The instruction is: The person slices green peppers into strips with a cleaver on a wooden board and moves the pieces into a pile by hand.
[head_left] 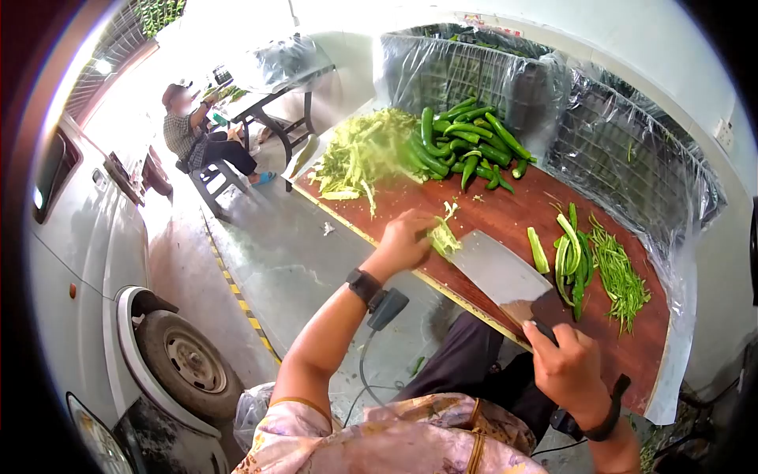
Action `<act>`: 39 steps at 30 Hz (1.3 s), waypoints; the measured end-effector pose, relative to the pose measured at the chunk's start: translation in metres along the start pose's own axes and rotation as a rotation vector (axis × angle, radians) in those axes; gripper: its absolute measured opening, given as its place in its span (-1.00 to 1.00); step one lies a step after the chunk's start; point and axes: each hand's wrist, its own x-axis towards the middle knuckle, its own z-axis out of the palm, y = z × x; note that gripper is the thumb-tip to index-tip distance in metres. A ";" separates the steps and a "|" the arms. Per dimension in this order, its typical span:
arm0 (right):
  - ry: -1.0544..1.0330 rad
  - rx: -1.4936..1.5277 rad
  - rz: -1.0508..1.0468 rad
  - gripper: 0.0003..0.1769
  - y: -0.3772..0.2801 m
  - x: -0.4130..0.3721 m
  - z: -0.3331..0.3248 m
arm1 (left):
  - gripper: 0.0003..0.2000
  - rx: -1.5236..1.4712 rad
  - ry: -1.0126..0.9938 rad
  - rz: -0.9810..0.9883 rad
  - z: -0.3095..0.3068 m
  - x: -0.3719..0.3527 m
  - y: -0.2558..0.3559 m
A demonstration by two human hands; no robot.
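My right hand (564, 367) is wrapped round the handle of a broad cleaver (493, 267), whose blade lies flat over the board and points away to the left. At the board's near edge, my left hand (407, 239) is closed on pale green pepper cores (446, 235) beside the blade's tip. Right of the blade lie several split green peppers (570, 257) and a pile of thin green pepper strips (617, 268). Whole green peppers (474, 142) are heaped at the back, next to a large pile of pale pepper cores and seeds (363, 154).
The reddish-brown board (505, 205) has a yellowish front edge. Plastic-lined crates (632, 150) stand behind it against the wall. A person (197, 130) sits on a stool at another table (280, 87). A white vehicle (95, 261) stands on the left. A cable hangs from my left wrist.
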 end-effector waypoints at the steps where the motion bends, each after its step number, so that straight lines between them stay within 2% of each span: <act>1: -0.006 0.003 0.005 -0.53 -0.003 0.004 0.005 | -0.70 0.006 -0.003 0.004 0.000 0.000 0.000; 3: 0.055 0.016 -0.029 -0.54 -0.005 0.022 0.025 | -0.68 0.019 -0.002 0.018 -0.002 0.003 0.003; 5: 0.060 0.022 -0.030 -0.54 -0.004 0.026 0.031 | -0.66 -0.033 -0.056 -0.092 -0.007 0.002 0.005; 10: 0.018 0.009 -0.009 -0.52 -0.005 0.005 0.024 | -0.64 0.006 -0.044 -0.046 -0.005 -0.001 0.003; 12: 0.029 0.006 -0.003 -0.52 -0.011 0.018 0.028 | -0.63 0.006 -0.045 -0.059 -0.003 -0.005 0.009; 14: 0.047 0.006 0.007 -0.54 -0.014 0.035 0.038 | -0.57 -0.060 -0.037 -0.195 -0.010 -0.001 0.027; 15: 0.056 0.004 0.011 -0.54 -0.012 0.037 0.040 | -0.57 -0.057 -0.037 -0.186 -0.006 0.000 0.019; 17: 0.069 0.072 0.031 -0.55 -0.009 0.039 0.042 | -0.51 0.044 0.011 -0.001 0.006 -0.004 -0.005; 18: 0.072 0.073 0.034 -0.55 -0.008 0.037 0.044 | -0.51 0.045 0.008 0.001 0.003 -0.005 0.002; 20: 0.066 0.092 0.040 -0.55 -0.006 0.032 0.046 | -0.49 -0.003 0.019 -0.157 0.000 -0.007 0.016; 21: 0.064 0.093 0.041 -0.55 -0.006 0.033 0.045 | -0.49 -0.004 0.018 -0.158 0.001 -0.006 0.012; 23: 0.058 0.082 0.038 -0.54 -0.006 0.034 0.042 | -0.46 0.118 0.083 0.047 0.004 -0.004 0.002; 27: 0.075 0.081 0.041 -0.59 -0.007 0.036 0.039 | -0.49 -0.004 -0.006 0.022 -0.003 -0.001 0.007; 29: 0.058 0.080 0.048 -0.59 -0.007 0.037 0.038 | -0.58 0.217 -0.072 0.288 -0.007 0.002 0.001; 33: 0.046 0.066 0.049 -0.58 -0.009 0.038 0.038 | -0.67 0.100 -0.191 0.144 -0.025 0.013 -0.001; 35: 0.029 0.061 0.055 -0.57 -0.009 0.037 0.038 | -0.64 0.094 0.148 0.080 -0.032 0.028 -0.019; 37: 0.030 0.053 0.045 -0.56 -0.009 0.037 0.040 | -0.61 0.593 0.466 0.053 -0.048 0.036 0.005; 39: 0.032 0.043 0.038 -0.55 -0.010 0.036 0.041 | -0.60 0.578 0.456 0.021 -0.047 0.030 0.002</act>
